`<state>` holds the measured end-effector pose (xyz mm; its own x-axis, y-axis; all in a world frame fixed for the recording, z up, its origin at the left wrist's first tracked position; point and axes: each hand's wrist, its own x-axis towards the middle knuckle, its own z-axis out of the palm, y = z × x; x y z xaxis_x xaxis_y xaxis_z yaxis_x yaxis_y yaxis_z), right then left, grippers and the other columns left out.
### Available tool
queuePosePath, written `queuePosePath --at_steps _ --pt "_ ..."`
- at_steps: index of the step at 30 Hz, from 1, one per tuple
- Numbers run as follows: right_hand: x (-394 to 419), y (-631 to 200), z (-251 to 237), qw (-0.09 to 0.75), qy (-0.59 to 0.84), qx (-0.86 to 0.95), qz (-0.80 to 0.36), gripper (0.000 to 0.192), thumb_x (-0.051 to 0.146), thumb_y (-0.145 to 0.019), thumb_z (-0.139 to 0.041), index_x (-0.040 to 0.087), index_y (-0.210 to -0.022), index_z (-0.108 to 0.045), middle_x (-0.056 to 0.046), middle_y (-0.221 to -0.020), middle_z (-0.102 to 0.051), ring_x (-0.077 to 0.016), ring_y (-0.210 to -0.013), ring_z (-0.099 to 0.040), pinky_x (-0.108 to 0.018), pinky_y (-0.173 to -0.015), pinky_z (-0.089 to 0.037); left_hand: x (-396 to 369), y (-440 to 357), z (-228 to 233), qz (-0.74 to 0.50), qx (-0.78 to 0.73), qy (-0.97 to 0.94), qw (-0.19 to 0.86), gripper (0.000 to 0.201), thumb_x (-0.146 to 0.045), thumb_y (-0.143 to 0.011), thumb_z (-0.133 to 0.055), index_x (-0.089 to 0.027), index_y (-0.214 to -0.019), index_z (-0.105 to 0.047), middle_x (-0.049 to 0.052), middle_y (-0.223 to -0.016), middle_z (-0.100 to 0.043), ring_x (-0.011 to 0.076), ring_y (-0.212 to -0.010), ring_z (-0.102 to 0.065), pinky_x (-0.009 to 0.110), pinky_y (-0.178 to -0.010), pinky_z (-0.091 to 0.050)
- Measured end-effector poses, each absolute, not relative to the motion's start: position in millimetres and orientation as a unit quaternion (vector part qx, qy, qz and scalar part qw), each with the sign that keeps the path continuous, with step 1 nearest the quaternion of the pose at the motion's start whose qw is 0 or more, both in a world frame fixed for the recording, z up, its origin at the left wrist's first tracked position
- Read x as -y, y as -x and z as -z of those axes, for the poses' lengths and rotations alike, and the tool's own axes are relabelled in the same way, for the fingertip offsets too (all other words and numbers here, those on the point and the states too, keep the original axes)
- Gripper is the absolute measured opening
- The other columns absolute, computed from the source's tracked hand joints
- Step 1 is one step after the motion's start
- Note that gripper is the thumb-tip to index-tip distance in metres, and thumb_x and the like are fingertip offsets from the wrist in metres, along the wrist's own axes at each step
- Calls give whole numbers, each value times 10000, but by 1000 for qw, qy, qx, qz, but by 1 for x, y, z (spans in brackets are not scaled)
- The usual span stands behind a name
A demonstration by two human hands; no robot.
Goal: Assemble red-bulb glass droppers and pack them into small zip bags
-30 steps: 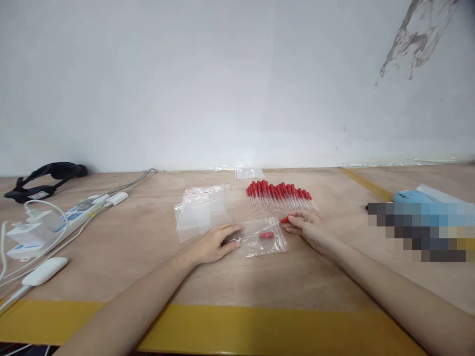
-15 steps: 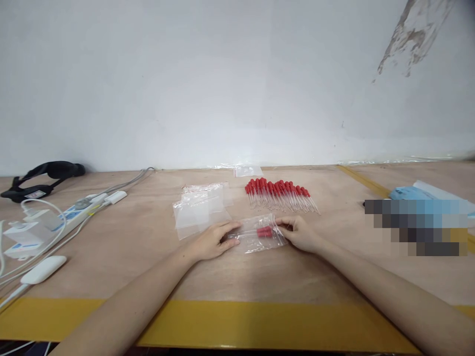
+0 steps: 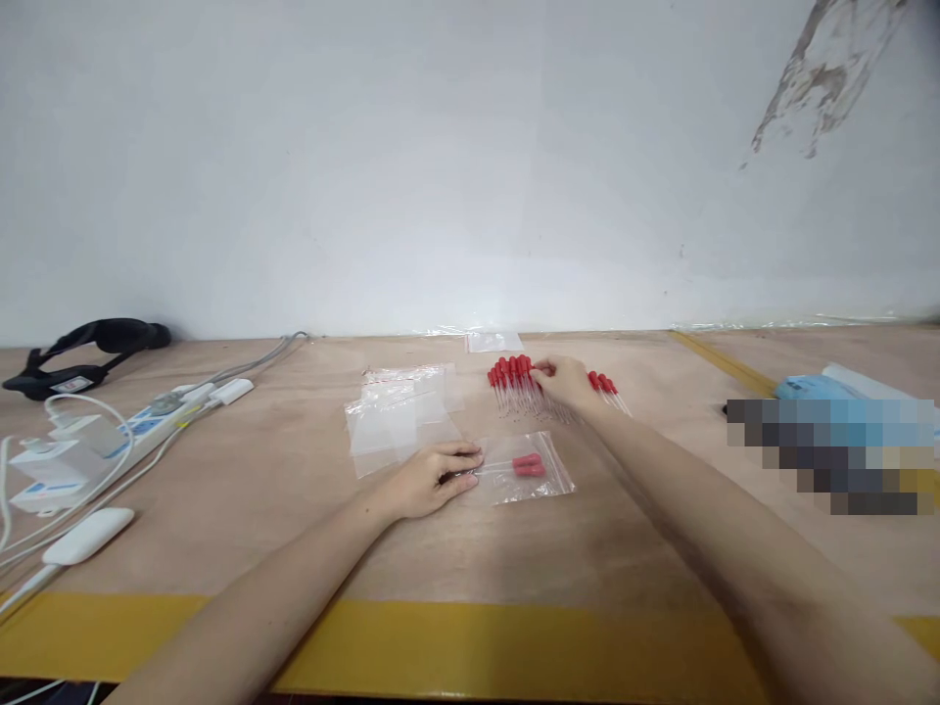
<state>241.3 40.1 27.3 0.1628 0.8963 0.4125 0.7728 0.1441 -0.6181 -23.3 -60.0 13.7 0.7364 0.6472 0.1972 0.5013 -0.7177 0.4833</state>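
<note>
A clear zip-lock bag (image 3: 506,494) lies flat on the table with two red-bulbed droppers (image 3: 529,464) inside, their bulbs towards the zip end at the right. My left hand (image 3: 433,477) grips the bag's left end between thumb and fingers. Farther back, my right hand (image 3: 567,382) reaches over a row of loose droppers (image 3: 509,374) with clear stems. Its fingers are pinched on a dropper's bulb in the middle of the row. The hand covers part of that row, and a few bulbs show to its right.
Overlapping plastic bags (image 3: 400,416) lie left of the row; another small bag (image 3: 493,341) is by the wall. At the left are a power strip (image 3: 147,431) with chargers and cables, and a black strap (image 3: 88,352). A blue packet (image 3: 815,387) lies at the right, beside a blurred-out patch.
My right hand has let go of the bag's zip end and moved back to the row of droppers. My left hand stays on the bag, which lies flatter.
</note>
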Motion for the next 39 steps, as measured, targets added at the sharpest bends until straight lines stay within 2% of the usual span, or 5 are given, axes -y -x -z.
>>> queuePosePath --at_steps 4,10,18,26,39 --pt "-68 -216 -27 410 684 601 -59 281 295 -710 -555 114 -902 -651 -111 -871 -656 -205 -860 -584 -293 -781 -409 61 24 -14 -177 -317 -911 196 378 -361 -868 -419 -210 -1201 -517 59 -1279 -477 197 -1184 -429 337 -998 -349" --pt "-78 -207 -24 426 709 558 -75 154 206 -687 -527 152 -738 -661 -113 -868 -648 -222 -869 -585 -307 -765 -411 61 23 -15 -180 -314 -911 199 372 -361 -868 -421 -220 -1197 -521 56 -1276 -481 201 -1182 -432 344 -992 -357" --pt "-54 -228 -38 521 669 520 -101 293 267 -732 -486 143 -998 -493 -75 -851 -624 -164 -782 -585 -283 -712 -437 61 25 -14 -177 -320 -907 209 386 -370 -865 -423 -227 -1216 -499 45 -1290 -467 195 -1194 -418 349 -1012 -333" --pt "24 -282 -8 646 547 415 -332 252 244 -673 -567 209 -861 -402 57 -611 -531 -81 -442 -500 -189 -401 -407 61 24 -13 -174 -332 -901 218 390 -382 -858 -432 -230 -1210 -505 41 -1291 -466 189 -1199 -412 335 -1009 -332" --pt "65 -252 5 610 491 337 -523 157 168 -725 -551 216 -748 -404 5 -610 -568 -109 -494 -573 -253 -516 -533 62 24 -15 -174 -337 -900 215 385 -389 -859 -425 -231 -1199 -512 47 -1290 -466 194 -1201 -408 355 -1001 -339"
